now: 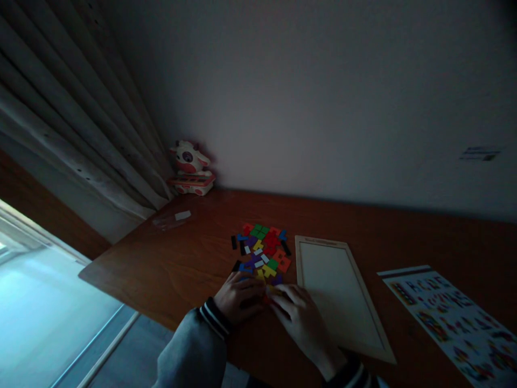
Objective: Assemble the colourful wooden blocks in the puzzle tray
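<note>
Colourful flat puzzle pieces (271,249) made of joined squares lie in a loose pile on the table, in red, green, yellow, blue, purple, orange, black and white. At the near edge of this pile is my left hand (239,297), its fingers curled inward over blue and yellow pieces; what lies under them is hidden. My right hand (299,315) meets it from the other side, thumb and fingers drawn together at a yellow puzzle piece (273,291). A bit of red shows between both hands. Just right of the pile rests a shallow wooden puzzle tray (299,264) with a pale, bare inside.
A printed pattern sheet (448,318) lies at the right of the brown table (202,264). A cow-shaped toy keyboard (191,170) stands in the back left corner, near a clear plastic bag (167,220). A curtain (76,108) hangs at left; a wall rises behind.
</note>
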`<control>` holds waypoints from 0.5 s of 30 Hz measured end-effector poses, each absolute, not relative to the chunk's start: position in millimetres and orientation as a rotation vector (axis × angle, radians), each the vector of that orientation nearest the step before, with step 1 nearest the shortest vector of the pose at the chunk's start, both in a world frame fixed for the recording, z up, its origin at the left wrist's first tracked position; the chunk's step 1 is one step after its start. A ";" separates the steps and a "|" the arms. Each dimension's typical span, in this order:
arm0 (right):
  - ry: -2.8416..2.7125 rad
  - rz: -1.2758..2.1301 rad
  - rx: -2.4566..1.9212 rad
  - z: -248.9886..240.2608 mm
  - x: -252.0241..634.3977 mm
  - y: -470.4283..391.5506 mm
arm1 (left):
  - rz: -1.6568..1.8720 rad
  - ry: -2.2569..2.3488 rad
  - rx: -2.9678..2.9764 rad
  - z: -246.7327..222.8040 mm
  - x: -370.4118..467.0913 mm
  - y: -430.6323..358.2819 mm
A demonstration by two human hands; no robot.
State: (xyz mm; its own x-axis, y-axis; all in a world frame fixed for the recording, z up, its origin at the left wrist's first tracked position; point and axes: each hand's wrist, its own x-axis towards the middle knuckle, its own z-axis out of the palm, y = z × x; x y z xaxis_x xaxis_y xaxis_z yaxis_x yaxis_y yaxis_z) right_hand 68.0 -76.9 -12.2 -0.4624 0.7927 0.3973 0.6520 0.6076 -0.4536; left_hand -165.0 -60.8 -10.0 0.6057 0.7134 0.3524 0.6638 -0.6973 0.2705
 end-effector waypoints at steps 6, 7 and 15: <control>-2.259 0.354 -1.112 -9.9 71.0 -76.3 | 0.682 1.110 2.728 -9.3 -156.6 -56.7; -2.255 0.360 -1.109 -10.4 71.3 -76.4 | 0.703 1.109 2.732 -10.1 -156.0 -56.3; -2.160 0.418 -1.082 -15.5 73.7 -74.7 | 0.745 1.007 2.754 -19.2 -155.4 -56.0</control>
State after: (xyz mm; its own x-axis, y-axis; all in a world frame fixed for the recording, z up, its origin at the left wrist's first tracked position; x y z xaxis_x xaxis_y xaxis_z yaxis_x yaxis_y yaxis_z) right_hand 73.7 -74.7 -15.5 -0.4261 0.7974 0.4274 0.5800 0.6033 -0.5473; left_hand -155.4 -56.0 -19.2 0.6584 0.6325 0.4080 0.5752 -0.7724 0.2693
